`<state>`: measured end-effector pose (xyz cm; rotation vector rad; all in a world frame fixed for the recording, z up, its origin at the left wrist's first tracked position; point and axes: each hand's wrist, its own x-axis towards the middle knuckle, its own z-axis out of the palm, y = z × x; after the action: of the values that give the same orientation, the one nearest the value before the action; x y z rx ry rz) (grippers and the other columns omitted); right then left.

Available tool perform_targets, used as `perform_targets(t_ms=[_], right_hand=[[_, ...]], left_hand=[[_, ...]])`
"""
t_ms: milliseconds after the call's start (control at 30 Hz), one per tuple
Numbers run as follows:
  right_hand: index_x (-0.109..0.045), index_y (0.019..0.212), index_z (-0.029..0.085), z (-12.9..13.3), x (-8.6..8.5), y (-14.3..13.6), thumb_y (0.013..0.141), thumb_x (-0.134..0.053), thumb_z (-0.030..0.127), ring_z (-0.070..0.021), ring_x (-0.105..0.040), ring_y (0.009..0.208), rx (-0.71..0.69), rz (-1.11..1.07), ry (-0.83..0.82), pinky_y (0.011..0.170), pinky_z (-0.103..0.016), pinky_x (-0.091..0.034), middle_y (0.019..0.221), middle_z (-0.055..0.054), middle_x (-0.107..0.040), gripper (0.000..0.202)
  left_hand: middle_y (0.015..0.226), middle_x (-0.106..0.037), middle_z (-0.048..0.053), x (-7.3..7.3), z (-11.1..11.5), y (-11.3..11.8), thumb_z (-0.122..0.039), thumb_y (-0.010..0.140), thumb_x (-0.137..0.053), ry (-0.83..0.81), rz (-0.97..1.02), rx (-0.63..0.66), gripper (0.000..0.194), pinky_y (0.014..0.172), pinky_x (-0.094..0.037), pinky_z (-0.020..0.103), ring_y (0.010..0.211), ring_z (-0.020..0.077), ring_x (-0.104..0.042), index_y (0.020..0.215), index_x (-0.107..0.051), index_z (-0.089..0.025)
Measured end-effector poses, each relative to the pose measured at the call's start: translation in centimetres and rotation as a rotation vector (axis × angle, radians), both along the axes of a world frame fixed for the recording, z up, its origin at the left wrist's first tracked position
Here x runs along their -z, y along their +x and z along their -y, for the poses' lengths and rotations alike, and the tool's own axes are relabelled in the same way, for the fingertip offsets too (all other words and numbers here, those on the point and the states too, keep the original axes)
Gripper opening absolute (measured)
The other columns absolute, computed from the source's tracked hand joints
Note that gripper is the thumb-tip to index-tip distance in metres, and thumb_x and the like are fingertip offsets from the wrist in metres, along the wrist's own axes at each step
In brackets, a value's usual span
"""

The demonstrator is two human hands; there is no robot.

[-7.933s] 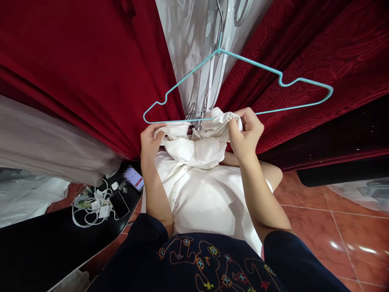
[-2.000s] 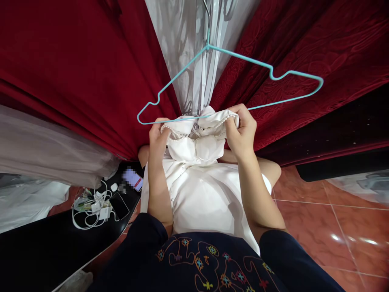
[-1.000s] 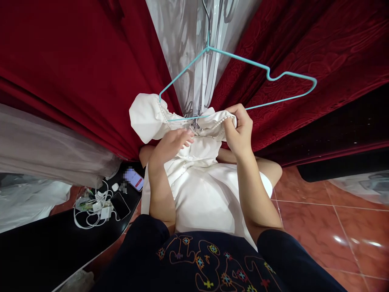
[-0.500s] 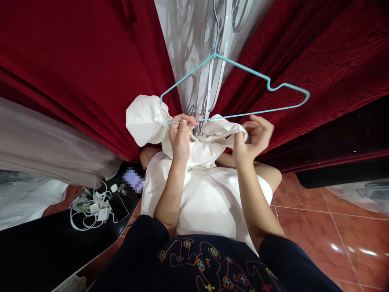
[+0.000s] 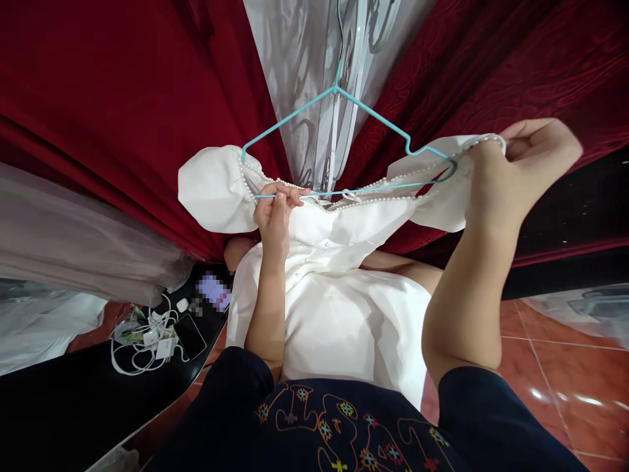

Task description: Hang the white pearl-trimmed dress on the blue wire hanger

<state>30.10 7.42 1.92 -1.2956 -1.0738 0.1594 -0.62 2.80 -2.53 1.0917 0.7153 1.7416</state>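
A white dress with pearl beading along its neckline lies over my lap, its upper part lifted in front of me. Inside the neckline is a light-blue clothes hanger, whose left end sits in the puffed left sleeve. The hanger's right end reaches into the right sleeve opening. My left hand is closed around the hanger's bottom bar, near the beaded edge. Out to the right, my right hand grips the beaded edge of the right sleeve and holds it stretched; some of its fingers are hidden by the cloth.
Dark red curtains hang on both sides, with white fabric between them. On a black bench at left lie a phone, tangled white cables and a pixelated device. Red tiles cover the floor.
My right hand has moved right and upward, pulling the dress's right side over the hanger's right end. The hanger and my left hand have shifted slightly left.
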Motion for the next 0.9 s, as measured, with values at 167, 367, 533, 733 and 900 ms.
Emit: perform_targets(t_ms=[167,367,533,733,900], right_hand=[[-0.057,0.072,0.016,1.9,-2.7,-4.5,0.071,-0.068,-0.007,-0.0034,-0.045,0.061,-0.027,0.031,0.036,0.061,-0.029,-0.026,0.066,0.004,-0.052,0.026],[-0.058,0.069,0.016,3.7,-2.6,-3.9,0.068,-0.066,-0.009,-0.0021,-0.047,0.057,-0.025,0.003,-0.076,0.056,-0.028,-0.027,0.064,0.004,-0.055,0.027],[-0.058,0.073,0.017,3.4,-2.6,-4.7,0.07,-0.059,-0.008,-0.0017,-0.047,0.058,-0.088,0.03,-0.065,0.056,-0.026,-0.027,0.067,0.004,-0.055,0.026],[-0.055,0.082,0.018,2.8,-2.7,-8.8,0.078,-0.064,-0.002,-0.0022,-0.043,0.06,-0.259,0.006,0.099,0.058,-0.025,-0.029,0.073,0.004,-0.054,0.023],[-0.061,0.086,0.019,6.0,-2.9,-9.4,0.089,-0.079,0.027,-0.0021,-0.031,0.047,-0.521,0.026,-0.138,0.049,-0.025,-0.017,0.056,0.009,-0.041,0.02]], left_hand=[[0.079,-0.059,-0.002,-0.1,0.0,-0.1,-0.064,0.096,-0.069,0.001,-0.016,-0.042,0.042,0.087,-0.057,0.029,0.09,0.0155,-0.072,0.096,-0.055,-0.025],[0.078,-0.059,-0.002,0.0,0.1,-0.1,-0.064,0.097,-0.068,0.006,-0.028,-0.036,0.042,0.088,-0.058,0.031,0.088,0.0156,-0.072,0.095,-0.055,-0.024],[0.078,-0.058,-0.003,0.1,0.0,0.3,-0.063,0.097,-0.069,0.009,-0.02,-0.043,0.041,0.086,-0.058,0.03,0.087,0.015,-0.072,0.095,-0.055,-0.024],[0.079,-0.061,-0.002,0.1,0.1,0.2,-0.063,0.097,-0.068,0.004,-0.015,-0.014,0.041,0.088,-0.059,0.03,0.09,0.0159,-0.074,0.094,-0.055,-0.024],[0.081,-0.062,-0.002,0.2,-0.1,0.1,-0.064,0.095,-0.069,-0.016,-0.034,-0.019,0.041,0.086,-0.059,0.029,0.094,0.0173,-0.076,0.094,-0.055,-0.025]])
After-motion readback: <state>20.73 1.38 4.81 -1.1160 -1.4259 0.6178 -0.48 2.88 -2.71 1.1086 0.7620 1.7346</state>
